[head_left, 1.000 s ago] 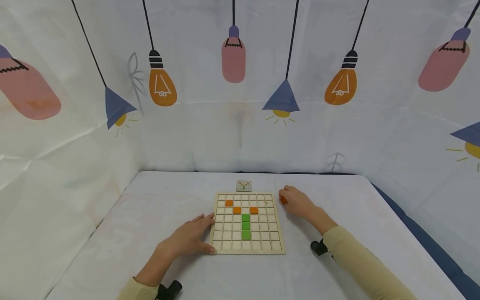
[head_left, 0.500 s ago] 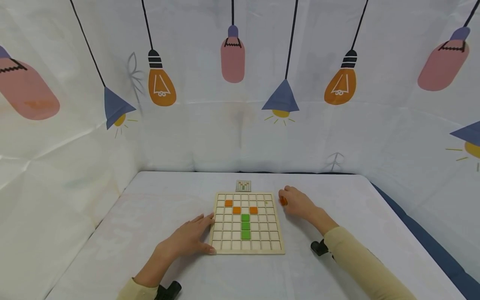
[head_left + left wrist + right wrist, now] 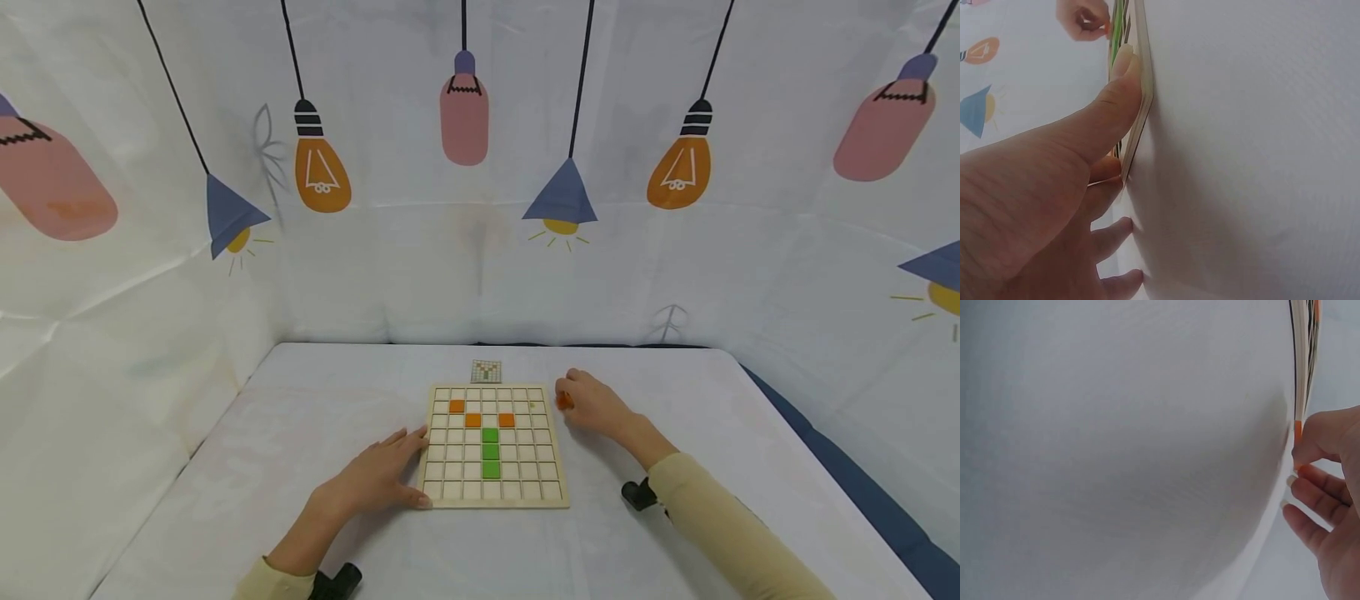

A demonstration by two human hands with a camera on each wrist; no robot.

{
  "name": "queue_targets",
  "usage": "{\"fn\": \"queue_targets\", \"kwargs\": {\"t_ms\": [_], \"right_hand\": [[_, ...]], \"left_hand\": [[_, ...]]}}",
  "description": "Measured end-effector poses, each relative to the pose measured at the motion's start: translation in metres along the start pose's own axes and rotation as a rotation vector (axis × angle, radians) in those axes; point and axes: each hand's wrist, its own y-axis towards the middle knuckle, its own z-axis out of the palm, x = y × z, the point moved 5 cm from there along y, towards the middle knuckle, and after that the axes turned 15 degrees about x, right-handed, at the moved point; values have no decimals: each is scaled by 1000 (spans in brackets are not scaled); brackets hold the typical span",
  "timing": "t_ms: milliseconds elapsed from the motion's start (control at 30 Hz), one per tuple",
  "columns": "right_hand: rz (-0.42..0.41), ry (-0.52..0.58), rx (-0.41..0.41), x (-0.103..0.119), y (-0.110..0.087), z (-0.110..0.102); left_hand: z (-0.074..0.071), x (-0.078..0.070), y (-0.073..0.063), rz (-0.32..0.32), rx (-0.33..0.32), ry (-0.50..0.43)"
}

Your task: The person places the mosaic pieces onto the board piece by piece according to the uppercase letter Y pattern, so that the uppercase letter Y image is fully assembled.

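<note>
A square wooden grid board lies on the white table. Three orange tiles and three green tiles sit in its cells, the green ones in a short column. My left hand rests along the board's left side, fingers spread; its thumb lies over the near left corner. Beyond the right edge, near the far corner, my right hand pinches another orange tile between thumb and fingers, the tile partly hidden by them.
A small card printed with a grid pattern lies just behind the board. White cloth with lamp drawings hangs around the table. Each wrist wears a black camera mount.
My right hand has shifted very slightly up and toward the back with the orange tile. The left hand, the board and its tiles stay as they were.
</note>
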Motion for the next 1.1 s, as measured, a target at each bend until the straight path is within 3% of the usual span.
{"fn": "queue_targets", "kwargs": {"t_ms": [367, 800, 1100], "right_hand": [[-42, -13, -34, 11, 8, -6], [-79, 54, -29, 22, 12, -7], [-93, 75, -16, 34, 21, 0]], "left_hand": [[1, 3, 0, 0, -3, 2], [2, 4, 0, 26, -3, 11], [1, 6, -1, 1, -1, 4]]}}
